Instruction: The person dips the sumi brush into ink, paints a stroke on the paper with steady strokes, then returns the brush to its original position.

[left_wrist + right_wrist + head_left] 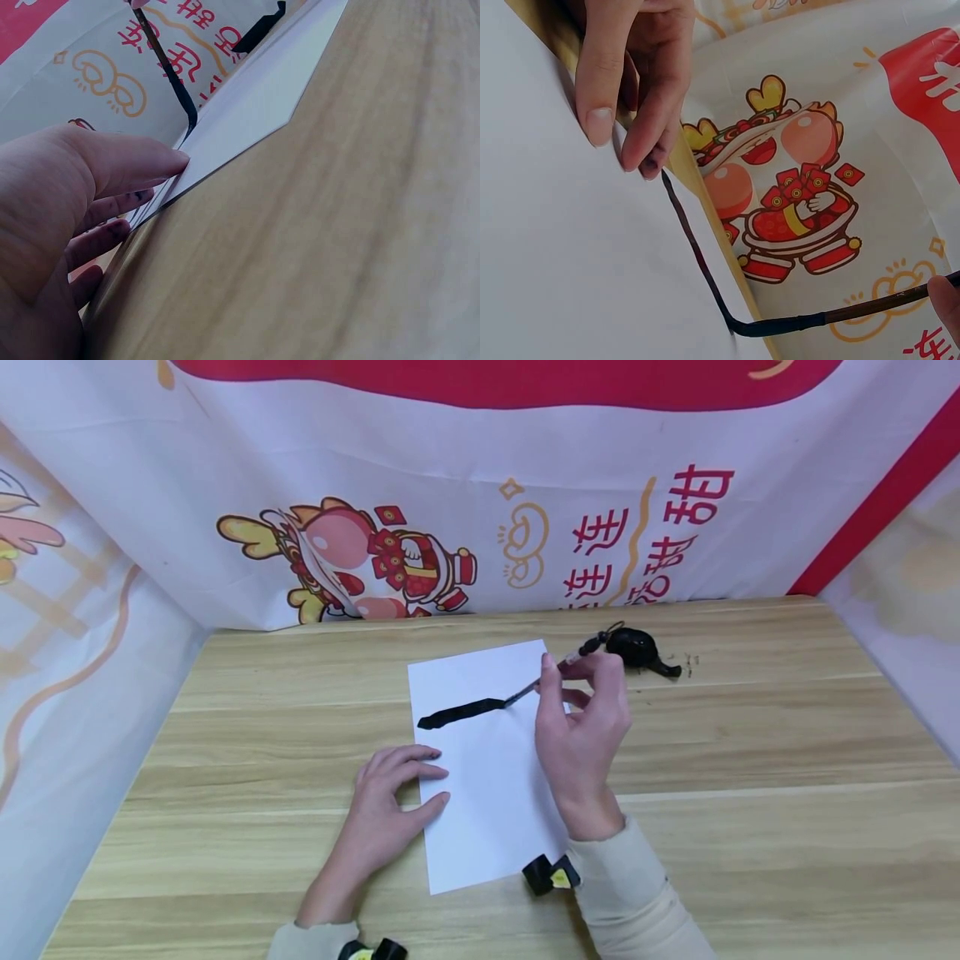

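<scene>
I'm watching the right hand (583, 727) pinching a brush (840, 315) between thumb and fingers, its tip touching a black stroke (461, 713) on paper (495, 802) lying on the table (262, 735); the left hand (393, 797), fingers loosely spread, is resting at the paper's left edge.

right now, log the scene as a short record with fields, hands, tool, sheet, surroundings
right hand: pinches the brush
left hand: fingertips resting at the left edge of the paper
brush: tip at the right end of the black stroke
black stroke: runs across the paper's upper part
black object: glossy, on the table, right of the paper
backdrop: white cloth with cartoon print behind the table
</scene>
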A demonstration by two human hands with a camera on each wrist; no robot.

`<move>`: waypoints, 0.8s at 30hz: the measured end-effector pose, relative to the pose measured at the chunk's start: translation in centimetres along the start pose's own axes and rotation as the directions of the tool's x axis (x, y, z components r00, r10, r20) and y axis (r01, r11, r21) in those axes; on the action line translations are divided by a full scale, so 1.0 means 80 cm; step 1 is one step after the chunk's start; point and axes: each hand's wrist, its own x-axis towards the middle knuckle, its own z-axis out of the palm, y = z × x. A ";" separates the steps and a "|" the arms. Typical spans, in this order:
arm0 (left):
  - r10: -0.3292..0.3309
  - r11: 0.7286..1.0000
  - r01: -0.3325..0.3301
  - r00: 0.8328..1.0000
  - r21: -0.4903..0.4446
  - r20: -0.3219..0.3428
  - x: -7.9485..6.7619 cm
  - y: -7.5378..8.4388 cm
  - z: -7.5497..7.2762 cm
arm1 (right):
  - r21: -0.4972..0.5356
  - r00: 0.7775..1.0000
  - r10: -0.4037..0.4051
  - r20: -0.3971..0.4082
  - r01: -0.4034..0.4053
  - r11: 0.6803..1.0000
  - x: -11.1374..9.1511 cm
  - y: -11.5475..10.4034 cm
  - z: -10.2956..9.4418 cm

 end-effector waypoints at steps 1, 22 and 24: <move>0.000 1.000 0.000 1.000 0.002 0.000 0.000 -0.001 0.000 | -0.001 1.000 0.001 -0.001 -0.001 1.000 0.000 0.000 0.000; 0.003 1.000 -0.003 1.000 0.006 -0.001 0.000 0.000 0.000 | -0.025 0.998 0.044 -0.043 -0.045 0.999 0.010 0.006 -0.009; -0.004 1.000 0.004 1.000 0.006 0.003 -0.001 0.000 0.000 | -0.035 0.998 0.046 -0.042 -0.048 0.998 0.010 0.007 -0.010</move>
